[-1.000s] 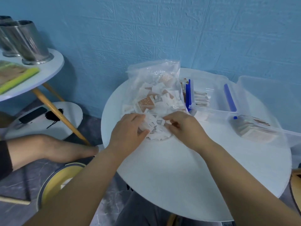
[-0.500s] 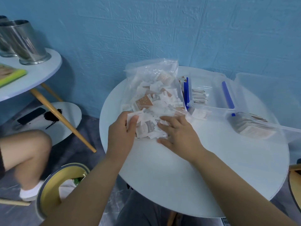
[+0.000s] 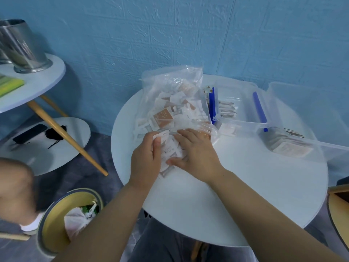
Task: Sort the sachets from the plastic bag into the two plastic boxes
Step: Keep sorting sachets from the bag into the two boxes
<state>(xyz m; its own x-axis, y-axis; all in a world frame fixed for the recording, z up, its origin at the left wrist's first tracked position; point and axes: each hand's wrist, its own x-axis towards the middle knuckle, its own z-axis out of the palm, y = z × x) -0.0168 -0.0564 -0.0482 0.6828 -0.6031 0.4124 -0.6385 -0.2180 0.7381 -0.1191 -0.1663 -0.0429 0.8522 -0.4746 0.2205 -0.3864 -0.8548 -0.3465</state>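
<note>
Round table (image 3: 245, 195) centre-right. Plastic bag (image 3: 170, 87) on its far-left part, sachets (image 3: 164, 118) inside; some spill at bag's near end, under L hand (image 3: 145, 159) & R hand (image 3: 196, 154), side by side. First box (image 3: 241, 122) just R of bag, second box (image 3: 306, 103) further R, sachets in each. Side table (image 3: 37, 82) far L w/ metal pots (image 3: 24, 48) on it. Bin (image 3: 54, 220) on floor, near L.

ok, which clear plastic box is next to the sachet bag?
The blue-latched clear plastic box, abutting the clear plastic bag; the other box lies further right.

Round white table (image 3: 245, 195): plastic bag (image 3: 170, 95), loose sachets (image 3: 169, 155), left box (image 3: 239, 122), right box (image 3: 302, 114).
</note>
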